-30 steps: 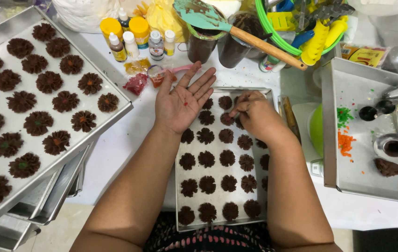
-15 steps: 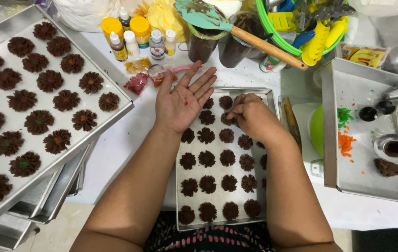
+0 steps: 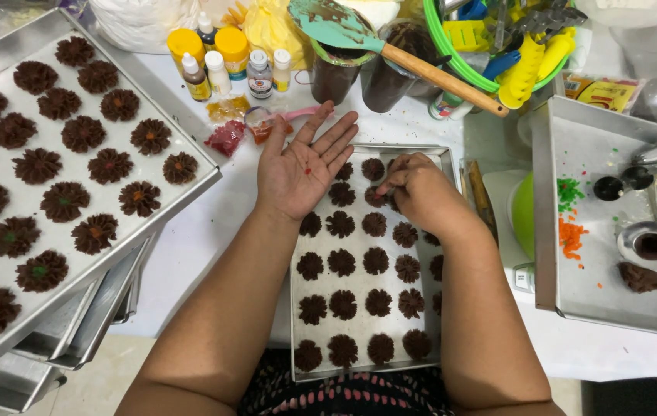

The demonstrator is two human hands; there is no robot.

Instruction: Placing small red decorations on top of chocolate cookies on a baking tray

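Chocolate cookies (image 3: 359, 262), piped as ridged brown rosettes, sat in neat rows on a small steel tray (image 3: 447, 154) at the near table edge, straight below the camera. Right hand (image 3: 421, 191) curled palm down over the tray's far rows, fingertips pinched narrow on one cookie's centre; anything held there too small to tell. Left hand (image 3: 301, 166) lay open and palm up over the tray's far left corner, fingers spread wide and pointing away, a few tiny red bits in the palm. Both bare forearms reached in from the bottom edge.

Just beyond the left hand, small clear bags (image 3: 228, 137) of red and orange bits on the white table. Behind them, a cluster of little bottles (image 3: 220, 65) with yellow and white caps. Farther back, dark cups (image 3: 336, 73) with a teal spatula (image 3: 390, 46) laid across. To the left, a big tray (image 3: 197, 158) of larger rosettes with coloured centres, stacked on other trays. To the right, another tray (image 3: 598, 293) with green and orange sprinkles (image 3: 571, 216) and metal piping tips (image 3: 656, 154).
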